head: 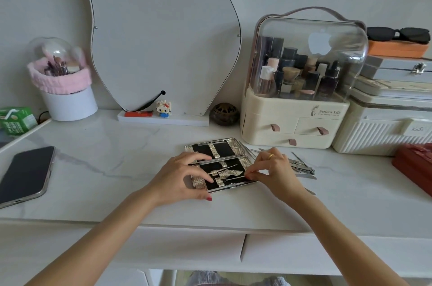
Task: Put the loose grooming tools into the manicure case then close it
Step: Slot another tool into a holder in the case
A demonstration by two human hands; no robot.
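Note:
The manicure case (224,148) lies open on the white marble table, with a black lining and silver woven straps. Two thin metal tools sit under the straps of its near half. My left hand (181,178) rests on the case's left side, fingers spread and pressing on the near half. My right hand (273,172) pinches the end of a thin metal tool (233,178) at the case's right edge. A pile of loose grooming tools (301,166), clippers and thin sticks, lies on the table right of the case, partly hidden behind my right hand.
A phone (25,174) lies at the left. A cream cosmetics organiser (297,122) and a white ribbed box (383,131) stand behind the case. A red box (415,164) sits at the right edge. A mirror (163,35) and a brush holder (67,101) stand at the back.

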